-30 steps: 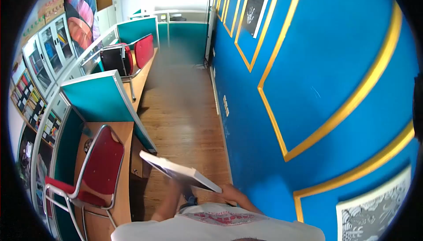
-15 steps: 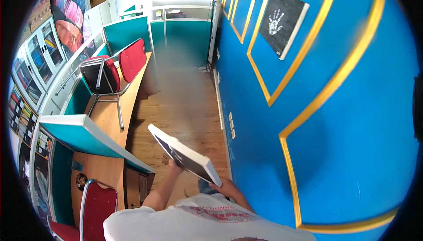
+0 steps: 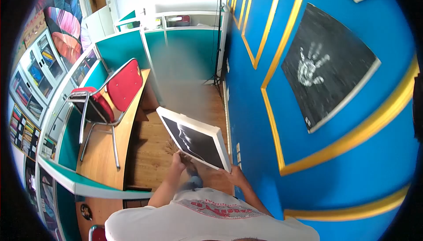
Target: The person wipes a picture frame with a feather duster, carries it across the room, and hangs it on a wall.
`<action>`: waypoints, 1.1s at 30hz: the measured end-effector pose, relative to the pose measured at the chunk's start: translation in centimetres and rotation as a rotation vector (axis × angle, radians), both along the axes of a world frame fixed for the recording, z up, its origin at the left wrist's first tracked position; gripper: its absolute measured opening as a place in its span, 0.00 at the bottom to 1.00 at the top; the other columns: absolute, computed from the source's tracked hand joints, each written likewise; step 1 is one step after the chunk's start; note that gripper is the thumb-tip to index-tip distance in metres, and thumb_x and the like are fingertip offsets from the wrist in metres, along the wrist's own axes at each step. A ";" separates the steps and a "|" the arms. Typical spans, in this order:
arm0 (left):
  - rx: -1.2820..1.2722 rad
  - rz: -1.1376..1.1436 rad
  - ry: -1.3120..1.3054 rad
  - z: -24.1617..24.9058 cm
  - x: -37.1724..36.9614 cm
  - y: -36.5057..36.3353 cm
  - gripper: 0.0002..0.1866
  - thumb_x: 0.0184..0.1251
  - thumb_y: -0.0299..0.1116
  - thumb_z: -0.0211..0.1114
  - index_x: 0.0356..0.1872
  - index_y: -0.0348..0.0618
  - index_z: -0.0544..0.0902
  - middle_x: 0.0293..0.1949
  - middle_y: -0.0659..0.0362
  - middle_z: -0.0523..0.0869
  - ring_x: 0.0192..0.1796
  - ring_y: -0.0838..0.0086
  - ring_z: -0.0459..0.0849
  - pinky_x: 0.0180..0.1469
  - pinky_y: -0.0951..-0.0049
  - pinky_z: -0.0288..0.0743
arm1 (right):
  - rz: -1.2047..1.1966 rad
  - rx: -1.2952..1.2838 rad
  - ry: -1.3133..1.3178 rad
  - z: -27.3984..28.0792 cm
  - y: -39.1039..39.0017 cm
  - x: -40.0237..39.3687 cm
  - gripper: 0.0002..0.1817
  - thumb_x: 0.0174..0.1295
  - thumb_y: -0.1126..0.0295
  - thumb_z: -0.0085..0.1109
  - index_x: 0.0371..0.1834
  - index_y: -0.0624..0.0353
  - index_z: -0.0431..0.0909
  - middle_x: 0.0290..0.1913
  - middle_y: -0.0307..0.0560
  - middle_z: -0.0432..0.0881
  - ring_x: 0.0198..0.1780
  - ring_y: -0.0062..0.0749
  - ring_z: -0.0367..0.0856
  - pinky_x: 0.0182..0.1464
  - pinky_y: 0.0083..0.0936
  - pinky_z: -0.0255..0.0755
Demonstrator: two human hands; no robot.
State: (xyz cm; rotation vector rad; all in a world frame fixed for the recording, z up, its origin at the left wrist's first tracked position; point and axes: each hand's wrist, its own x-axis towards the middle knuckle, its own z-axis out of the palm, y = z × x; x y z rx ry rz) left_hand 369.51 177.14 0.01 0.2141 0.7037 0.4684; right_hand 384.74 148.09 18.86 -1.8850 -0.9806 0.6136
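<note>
Between my two hands I carry a framed picture [image 3: 200,142] with white edges, showing a pale face profile on black. My left hand [image 3: 178,159] grips its lower left edge. At the lower right corner, my right hand [image 3: 233,175] is closed on the frame. The picture is tilted in front of my body, and the fingers behind it are partly hidden. On the blue wall to the right hangs a black canvas with a white handprint [image 3: 310,67], apart from my hands.
Red chairs [image 3: 125,87] rest on the wooden desk [image 3: 99,166] at left, behind a green partition [image 3: 83,181]. A tripod stand [image 3: 217,76] is at the far end of the wooden floor [image 3: 147,166]. Gold moulding [image 3: 273,126] runs along the blue wall [image 3: 255,153].
I have moved forward, so the handprint canvas appears larger and nearer. The picture in my hands has turned so that more of its face shows. Both hands still hold it.
</note>
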 end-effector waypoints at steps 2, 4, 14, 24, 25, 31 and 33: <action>-0.037 -0.168 -0.432 -3.1 3.2 3.8 0.16 0.76 0.40 0.45 0.48 0.39 0.75 0.40 0.52 0.83 0.39 0.57 0.85 0.47 0.52 0.79 | -0.041 0.040 -0.021 -0.8 3.3 3.3 0.22 0.63 0.52 0.66 0.38 0.65 0.83 0.18 0.47 0.77 0.23 0.24 0.69 0.27 0.32 0.67; 0.018 -0.184 -0.115 -0.6 7.6 5.9 0.16 0.77 0.41 0.46 0.45 0.39 0.76 0.34 0.52 0.81 0.34 0.60 0.81 0.40 0.58 0.77 | -0.091 0.085 -0.049 -1.3 6.8 6.9 0.22 0.63 0.52 0.65 0.37 0.65 0.82 0.19 0.47 0.78 0.23 0.23 0.70 0.27 0.31 0.68; 0.600 -0.728 0.382 9.0 31.8 23.9 0.14 0.74 0.38 0.58 0.51 0.39 0.74 0.33 0.55 0.85 0.26 0.72 0.78 0.31 0.65 0.74 | -0.401 0.148 -0.193 -1.2 26.1 25.8 0.16 0.63 0.61 0.67 0.34 0.66 0.82 0.24 0.51 0.83 0.26 0.32 0.84 0.30 0.31 0.73; 1.553 -0.745 0.111 15.5 53.7 36.7 0.49 0.62 0.14 0.58 0.78 0.44 0.37 0.75 0.47 0.57 0.75 0.62 0.59 0.71 0.70 0.59 | -0.650 0.368 -0.090 7.2 40.3 43.1 0.19 0.64 0.61 0.65 0.23 0.66 0.83 0.19 0.46 0.82 0.22 0.26 0.78 0.25 0.29 0.66; 1.480 -0.781 0.009 15.6 56.3 38.6 0.45 0.63 0.16 0.57 0.78 0.44 0.43 0.75 0.47 0.58 0.75 0.62 0.60 0.71 0.70 0.59 | -0.643 0.365 -0.083 7.3 41.9 45.3 0.19 0.64 0.61 0.65 0.23 0.66 0.83 0.19 0.46 0.82 0.22 0.26 0.78 0.25 0.29 0.66; 1.296 -0.978 0.174 28.9 66.3 45.1 0.27 0.73 0.28 0.55 0.72 0.47 0.65 0.64 0.51 0.72 0.63 0.67 0.72 0.62 0.70 0.68 | -0.724 0.525 -0.204 10.1 51.6 56.7 0.18 0.65 0.62 0.64 0.21 0.65 0.82 0.22 0.47 0.83 0.24 0.31 0.81 0.29 0.30 0.69; 1.115 -0.877 0.067 29.6 70.2 47.6 0.22 0.76 0.33 0.54 0.69 0.47 0.70 0.59 0.53 0.77 0.56 0.69 0.77 0.56 0.71 0.73 | -0.680 0.559 -0.214 11.6 54.0 60.3 0.18 0.65 0.62 0.65 0.22 0.65 0.82 0.23 0.47 0.84 0.25 0.32 0.81 0.30 0.31 0.71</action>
